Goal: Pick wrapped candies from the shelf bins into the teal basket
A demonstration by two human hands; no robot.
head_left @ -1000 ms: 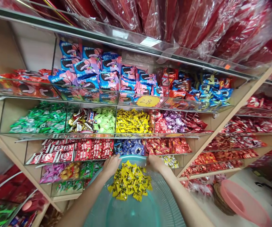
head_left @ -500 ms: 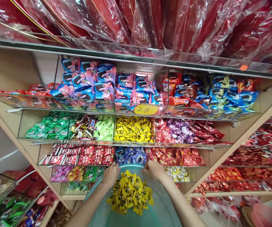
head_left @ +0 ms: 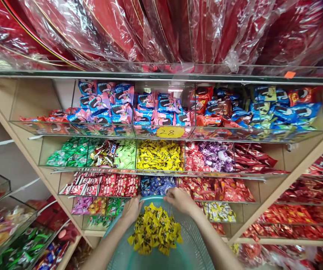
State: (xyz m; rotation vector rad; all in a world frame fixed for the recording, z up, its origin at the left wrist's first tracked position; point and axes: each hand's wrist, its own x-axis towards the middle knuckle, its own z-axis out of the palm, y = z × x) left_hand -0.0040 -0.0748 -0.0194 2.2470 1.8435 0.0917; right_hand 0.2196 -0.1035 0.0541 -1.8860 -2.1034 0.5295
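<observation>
A teal plastic basket [head_left: 193,240] stands low in the centre, its far rim near the lower shelves. Inside it lies a heap of yellow-wrapped candies [head_left: 156,230]. My left hand [head_left: 132,210] is closed on the basket's rim at the left of the far edge. On the right part of that edge, my right hand [head_left: 180,200] grips the rim, with fingers bent over it. Just beyond the rim sit blue-wrapped candies [head_left: 158,185], and above them is a compartment of yellow candies [head_left: 160,155].
Clear-fronted shelves [head_left: 164,173] hold sorted candies and blue-and-pink snack packs [head_left: 122,93]. A yellow label [head_left: 171,132] reads 28. Plastic-wrapped red items [head_left: 161,33] hang above. More candy racks [head_left: 304,195] stand right and left.
The view has shifted slightly, so the shelves sit differently in the frame. My right hand has moved a little left along the rim; my left hand stays on the basket.
</observation>
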